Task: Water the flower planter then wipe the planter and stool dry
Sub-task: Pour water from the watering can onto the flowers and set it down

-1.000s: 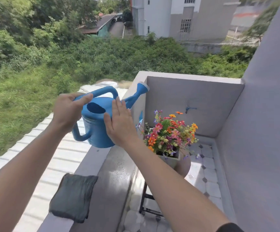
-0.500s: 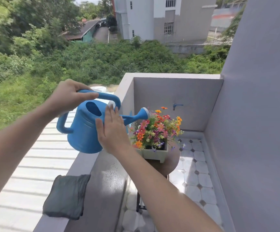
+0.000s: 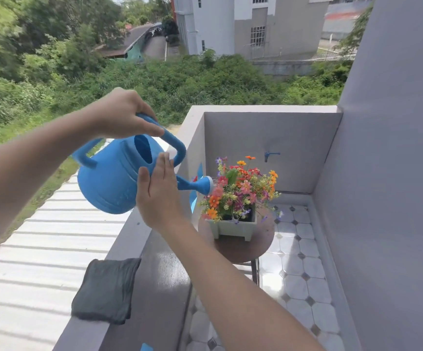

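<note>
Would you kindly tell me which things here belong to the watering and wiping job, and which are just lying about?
For the job:
watering can
left hand
right hand
flower planter
stool
grey cloth

Just there:
wall tap
blue pinwheel

One watering can [image 3: 111, 183], one planter [image 3: 235, 226] (flowers uncounted), one stool [image 3: 243, 247], one cloth [image 3: 105, 291], two hands [image 3: 121, 115]

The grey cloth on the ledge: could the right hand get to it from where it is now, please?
Probably yes. The right hand lies flat and open against the watering can, holding nothing, and the cloth lies uncovered on the ledge below it, with nothing between.
</note>
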### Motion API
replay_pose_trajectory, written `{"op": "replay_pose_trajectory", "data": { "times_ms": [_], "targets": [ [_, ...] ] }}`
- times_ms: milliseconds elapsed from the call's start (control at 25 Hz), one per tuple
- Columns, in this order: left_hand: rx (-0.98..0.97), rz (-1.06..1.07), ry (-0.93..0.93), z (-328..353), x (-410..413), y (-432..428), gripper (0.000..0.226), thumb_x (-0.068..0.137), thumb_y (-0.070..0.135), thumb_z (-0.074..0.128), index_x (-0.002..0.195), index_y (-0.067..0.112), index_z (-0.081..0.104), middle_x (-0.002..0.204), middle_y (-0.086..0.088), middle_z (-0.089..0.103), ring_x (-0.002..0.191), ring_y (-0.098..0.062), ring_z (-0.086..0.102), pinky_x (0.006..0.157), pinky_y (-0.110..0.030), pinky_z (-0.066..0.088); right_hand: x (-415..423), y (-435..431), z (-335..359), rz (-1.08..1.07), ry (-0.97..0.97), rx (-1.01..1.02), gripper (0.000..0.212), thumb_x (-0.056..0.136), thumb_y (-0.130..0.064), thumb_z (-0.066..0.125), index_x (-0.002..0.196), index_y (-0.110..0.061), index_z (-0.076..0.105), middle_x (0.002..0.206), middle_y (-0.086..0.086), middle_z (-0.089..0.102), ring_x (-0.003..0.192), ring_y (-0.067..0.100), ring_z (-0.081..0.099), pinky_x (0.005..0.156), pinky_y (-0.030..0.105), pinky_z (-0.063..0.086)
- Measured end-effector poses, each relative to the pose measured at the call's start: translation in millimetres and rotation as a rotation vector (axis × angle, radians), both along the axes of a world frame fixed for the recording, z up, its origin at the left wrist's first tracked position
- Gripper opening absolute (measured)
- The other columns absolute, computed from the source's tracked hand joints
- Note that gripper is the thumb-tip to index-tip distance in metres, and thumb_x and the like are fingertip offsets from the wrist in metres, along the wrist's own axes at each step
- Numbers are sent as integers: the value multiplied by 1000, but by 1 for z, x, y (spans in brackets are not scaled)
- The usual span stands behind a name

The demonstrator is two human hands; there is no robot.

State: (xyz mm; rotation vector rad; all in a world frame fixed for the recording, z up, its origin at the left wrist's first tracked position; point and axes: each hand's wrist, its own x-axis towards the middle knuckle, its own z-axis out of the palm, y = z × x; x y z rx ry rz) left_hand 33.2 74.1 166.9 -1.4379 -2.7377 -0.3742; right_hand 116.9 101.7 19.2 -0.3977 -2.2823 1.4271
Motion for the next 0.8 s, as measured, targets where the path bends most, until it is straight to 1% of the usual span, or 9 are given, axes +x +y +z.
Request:
{"op": "replay_pose_trajectory", "data": {
  "times_ms": [200,320,440,600,640,800],
  "targets": [
    [-87,-58,6,11,6,3,19,80,37,70,85,19,76,59,-13,62,47,-17,42,47,-27,32,5,-16,5,-58,51,-89,62,101,-38,20,149,-4,-2,159,7,-7,145,16,-10,118,31,-6],
    [-113,-89,-4,9,11,12,18,79,37,70,83,21,76,61,-13,64,48,-17,43,48,-27,33,10,-14,2,-90,62,-129,62,101,-38,20,149,-5,-2,159,7,-8,145,15,-11,119,32,-6],
    [-102,-106,-15,8,15,22,18,79,38,70,83,21,76,63,-13,64,50,-17,44,50,-27,34,13,-5,2,-145,71,-122,62,101,-38,21,149,-5,1,160,7,-5,146,16,-9,119,33,-4],
    [-70,-107,12,15,15,35,18,81,36,69,83,20,75,58,-11,57,48,-16,41,47,-26,32,8,14,10,-159,75,-83,61,101,-37,21,148,-3,2,159,9,-3,146,18,-7,119,34,-3],
    [-60,-101,26,18,14,36,18,80,37,69,83,20,75,59,-12,58,49,-17,41,47,-27,32,6,18,13,-150,78,-77,61,101,-37,21,148,-3,2,159,10,-3,146,18,-7,119,34,-3],
    [-38,-52,54,29,5,35,22,79,41,69,85,21,74,75,-21,66,57,-22,46,53,-30,36,-4,22,25,-97,87,-81,61,101,-38,20,148,-3,2,159,9,-1,146,18,-7,119,34,-3]
  ]
}}
